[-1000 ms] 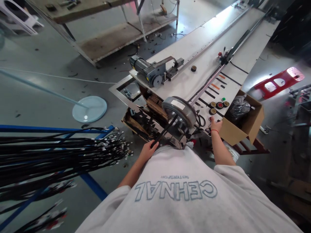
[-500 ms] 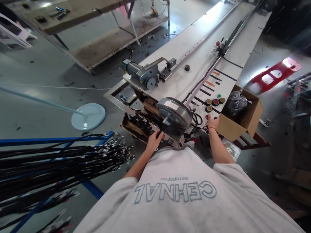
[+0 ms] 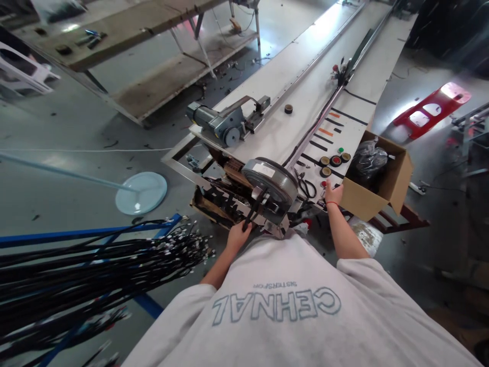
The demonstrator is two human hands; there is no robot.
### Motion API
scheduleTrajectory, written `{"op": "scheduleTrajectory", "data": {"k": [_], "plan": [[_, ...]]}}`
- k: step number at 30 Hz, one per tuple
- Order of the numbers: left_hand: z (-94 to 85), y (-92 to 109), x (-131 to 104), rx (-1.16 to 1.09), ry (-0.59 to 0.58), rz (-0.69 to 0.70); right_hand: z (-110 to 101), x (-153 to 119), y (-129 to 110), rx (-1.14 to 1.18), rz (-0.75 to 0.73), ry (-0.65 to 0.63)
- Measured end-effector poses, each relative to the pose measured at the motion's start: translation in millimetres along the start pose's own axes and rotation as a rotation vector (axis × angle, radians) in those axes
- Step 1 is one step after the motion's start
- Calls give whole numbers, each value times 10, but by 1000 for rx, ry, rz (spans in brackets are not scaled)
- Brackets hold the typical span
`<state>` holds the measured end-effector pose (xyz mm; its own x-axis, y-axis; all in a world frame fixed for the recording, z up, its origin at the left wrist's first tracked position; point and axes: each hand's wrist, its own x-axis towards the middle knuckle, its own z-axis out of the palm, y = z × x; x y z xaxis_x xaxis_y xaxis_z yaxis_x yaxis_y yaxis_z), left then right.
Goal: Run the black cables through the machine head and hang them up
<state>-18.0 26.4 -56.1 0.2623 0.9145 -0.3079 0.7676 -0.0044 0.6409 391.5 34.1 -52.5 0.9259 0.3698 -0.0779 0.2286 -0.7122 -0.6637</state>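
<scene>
My left hand (image 3: 239, 235) is closed round the end of a black cable-like strand (image 3: 252, 210), which runs up to the hub of the large grey wheel (image 3: 273, 176) at the front of the long white workbench (image 3: 263, 140). At the bench's near right corner, my right hand (image 3: 334, 194) grips the edge, its thumb beside a red button (image 3: 324, 183); the other fingers are partly hidden. Black-handled scissors (image 3: 306, 186) lie between the wheel and this hand. Several tape rolls (image 3: 325, 172) and a green button (image 3: 341, 150) are just beyond.
A cardboard box (image 3: 364, 200) holding a plastic bag stands right of the bench. A motor unit (image 3: 217, 122) sits on the left edge. Black cable bundles (image 3: 114, 260) hang on a blue rack (image 3: 34, 239) at left. A red stool (image 3: 431, 109) lies farther right.
My left hand has drawn slightly down and away from the wheel, and more of the black strand shows. The hub has turned. My right hand stays at the bench corner.
</scene>
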Motion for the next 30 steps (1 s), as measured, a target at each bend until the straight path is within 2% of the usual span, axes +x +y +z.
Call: {"op": "scheduleTrajectory", "data": {"k": [4, 6, 8, 12, 15, 18, 23, 30], "plan": [[38, -415, -184, -29, -85, -151, -28, -20, -24, -47, 37, -27], [-5, -507, -282, -94, -71, -156, -36, -23, -32, -63, 46, -33], [-76, -504, -381, -162, -26, -136, -37, -19, -34, -61, 46, -32], [-226, -274, -521, -218, 137, -126, -29, -4, -23, -36, 43, -25], [-285, -41, -525, -228, 224, -116, -22, 5, -9, -27, 32, -16], [-297, 127, -456, -251, 225, -83, -13, 11, 7, -13, 17, -4], [-290, 285, -287, -255, 247, -62, -1, 19, 32, 1, 10, 10], [-213, 505, -30, -236, 169, 16, -41, -10, -19, 3, 12, -5]]}}
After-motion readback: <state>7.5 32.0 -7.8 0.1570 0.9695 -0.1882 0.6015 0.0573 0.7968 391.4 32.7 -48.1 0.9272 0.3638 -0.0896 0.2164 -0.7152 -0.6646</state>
